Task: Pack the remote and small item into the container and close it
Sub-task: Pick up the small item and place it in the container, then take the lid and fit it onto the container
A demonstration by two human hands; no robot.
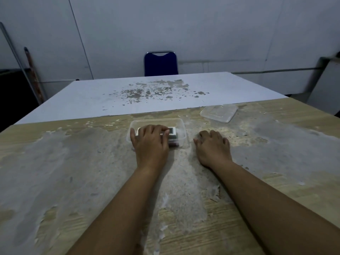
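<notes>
My left hand [151,142] reaches into the clear container [181,126], fingers [161,130] curled over the white remote [172,131] that lies inside it. A small dark item [173,144] sits under the remote near the front wall; I cannot tell what it is. My right hand [213,147] lies flat on the worn table [73,162] just beside the container, fingers together, holding nothing. The clear lid [219,113] rests apart, farther right
</notes>
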